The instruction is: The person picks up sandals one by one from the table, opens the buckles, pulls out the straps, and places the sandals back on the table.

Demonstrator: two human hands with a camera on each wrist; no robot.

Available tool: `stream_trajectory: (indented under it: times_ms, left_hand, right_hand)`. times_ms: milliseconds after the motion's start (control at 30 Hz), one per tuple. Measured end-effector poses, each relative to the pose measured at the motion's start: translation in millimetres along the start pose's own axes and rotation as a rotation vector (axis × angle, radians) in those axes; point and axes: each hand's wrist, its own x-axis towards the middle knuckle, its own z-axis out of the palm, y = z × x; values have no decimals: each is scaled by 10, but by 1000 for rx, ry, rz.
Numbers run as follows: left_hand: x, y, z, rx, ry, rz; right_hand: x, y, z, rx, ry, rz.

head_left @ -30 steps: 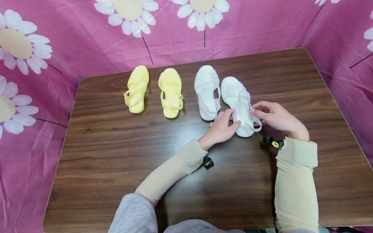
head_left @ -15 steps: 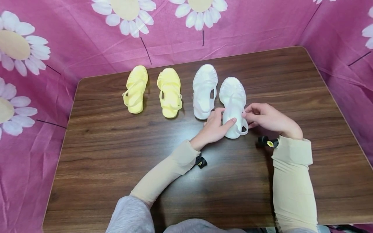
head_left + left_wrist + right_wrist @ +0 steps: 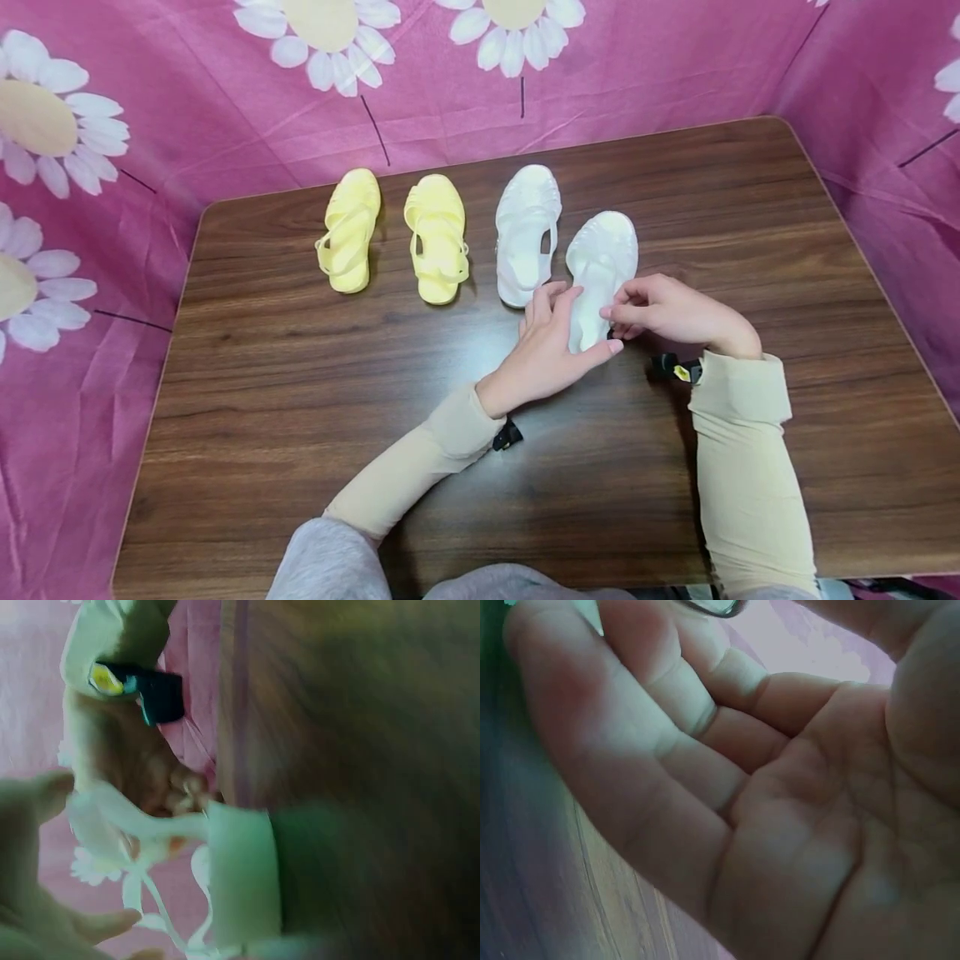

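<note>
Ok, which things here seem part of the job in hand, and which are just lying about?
Seemingly in the job:
rightmost white sandal
left hand, beside it
right hand, at its other side

Apparently just lying about:
other white sandal, though perhaps its mate
left yellow sandal
right yellow sandal

The left hand (image 3: 542,354) spreads while the right hand (image 3: 672,315) curls.

And there's pink cloth (image 3: 637,67) before me, big white daisies (image 3: 37,117) across it, behind my brown wood-grained table (image 3: 262,400)!
</note>
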Motion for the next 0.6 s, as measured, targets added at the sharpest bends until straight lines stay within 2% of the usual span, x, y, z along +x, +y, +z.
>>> stream_trajectory:
  times_ms: [67, 167, 433, 600]
  left_hand:
    - [-30, 35, 6, 23, 49, 47]
    - [-44, 50, 17, 66, 79, 97]
    - [34, -21, 30, 113, 9, 92]
    - [93, -61, 54, 133, -4, 121]
  right_hand:
    - [8, -13, 16, -1, -16, 2]
    - [17, -28, 36, 3, -29, 8]
    - [46, -27, 56, 47, -27, -30]
    - [44, -23, 47, 52, -3, -52]
